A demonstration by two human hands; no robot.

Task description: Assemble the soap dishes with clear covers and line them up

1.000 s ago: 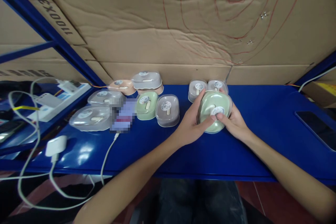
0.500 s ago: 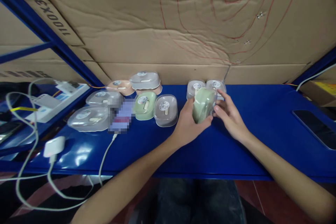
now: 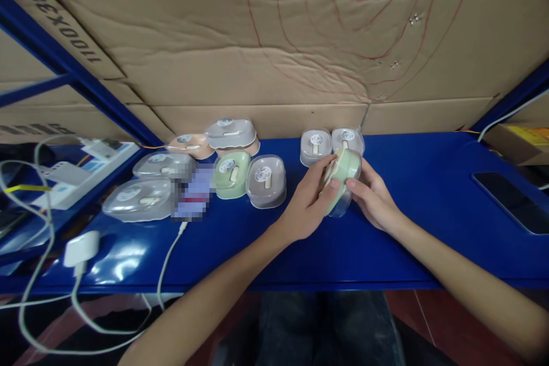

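Where the frame begins at far left, white cables (image 3: 26,274) loop over the edge of a blue shelf (image 3: 429,229), and a white charger (image 3: 80,247) lies on it at lower left. Above that, a white power strip (image 3: 72,174) sits at the left edge. Toward the middle left, two clear boxes (image 3: 139,199) rest near a blurred patch, with a pink box (image 3: 189,144) and a grey-lidded box (image 3: 229,132) behind them against the cardboard wall (image 3: 257,40). Just right of the blur stand a green box (image 3: 230,174) and a brown box (image 3: 266,180) side by side, touching.

At the centre of the frame, the left hand (image 3: 306,206) grips a green soap box (image 3: 342,174) held tilted on its edge just above the shelf; the thumb lies across its near side and the fingers curl round the far left side. The right hand (image 3: 373,200) meets the same box from the right, thumb pressed on the near rim and fingers wrapped behind it, so both hands clasp it between them. Directly behind the held box, two small grey boxes (image 3: 330,143) stand together at the back of the shelf.

Further right the shelf is bare blue, and at the right edge a dark phone (image 3: 510,201) lies flat, well apart from the hands. A blue upright (image 3: 510,100) and a white wire run at upper right.
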